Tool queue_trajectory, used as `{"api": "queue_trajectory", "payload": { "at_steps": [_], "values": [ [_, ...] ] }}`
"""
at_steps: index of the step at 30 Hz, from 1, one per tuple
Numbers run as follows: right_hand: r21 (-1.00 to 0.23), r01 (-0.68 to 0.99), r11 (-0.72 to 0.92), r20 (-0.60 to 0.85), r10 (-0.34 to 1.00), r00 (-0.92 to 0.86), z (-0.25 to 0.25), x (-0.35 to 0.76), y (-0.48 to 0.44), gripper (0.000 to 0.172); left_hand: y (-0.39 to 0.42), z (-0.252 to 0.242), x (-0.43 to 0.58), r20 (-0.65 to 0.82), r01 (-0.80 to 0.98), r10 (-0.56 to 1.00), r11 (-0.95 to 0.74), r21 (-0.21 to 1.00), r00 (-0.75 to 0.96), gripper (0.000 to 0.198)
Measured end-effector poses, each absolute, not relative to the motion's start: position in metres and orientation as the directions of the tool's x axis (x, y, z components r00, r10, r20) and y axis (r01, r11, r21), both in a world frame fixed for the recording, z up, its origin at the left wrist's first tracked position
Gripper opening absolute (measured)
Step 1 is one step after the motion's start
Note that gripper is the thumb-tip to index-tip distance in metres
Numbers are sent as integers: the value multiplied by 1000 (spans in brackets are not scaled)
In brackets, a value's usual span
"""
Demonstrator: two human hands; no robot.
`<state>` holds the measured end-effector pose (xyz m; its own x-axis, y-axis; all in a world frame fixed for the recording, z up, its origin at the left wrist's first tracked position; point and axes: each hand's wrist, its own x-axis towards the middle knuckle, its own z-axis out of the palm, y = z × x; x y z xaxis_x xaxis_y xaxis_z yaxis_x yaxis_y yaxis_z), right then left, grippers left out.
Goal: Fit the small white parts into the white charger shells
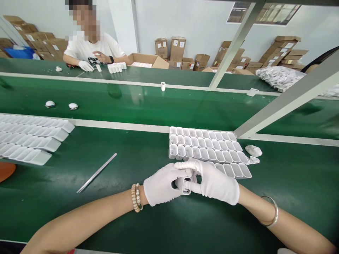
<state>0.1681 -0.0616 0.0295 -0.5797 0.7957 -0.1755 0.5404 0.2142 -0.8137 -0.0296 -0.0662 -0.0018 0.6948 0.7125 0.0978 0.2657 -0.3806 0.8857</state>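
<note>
My left hand (pixel 164 184) and my right hand (pixel 215 183), both in white gloves, meet over the green bench and together grip one small white plastic housing (pixel 185 185). Its open end faces me. Just beyond my hands lie rows of the same white housings (pixel 206 146), packed side by side with their openings up. A bead bracelet is on my left wrist and a metal bangle on my right.
Metal tweezers (pixel 97 172) lie to the left. More rows of white housings (pixel 31 137) sit at far left. White caps (pixel 253 150) lie right of the rows. A metal frame post (pixel 286 95) slants across. A person (pixel 91 49) works opposite, with cardboard boxes behind.
</note>
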Motion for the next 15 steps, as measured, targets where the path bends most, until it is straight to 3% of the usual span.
{"api": "queue_trajectory", "payload": {
  "at_steps": [7,15],
  "values": [
    [-842,498,207,-138,810,-569,31,160,-64,44,-66,0,-31,85,288,705,-394,873,704,24],
    [-840,496,218,-169,764,-622,30,170,-60,51,-67,3,-31,143,252,714,-417,874,686,24]
  ]
}}
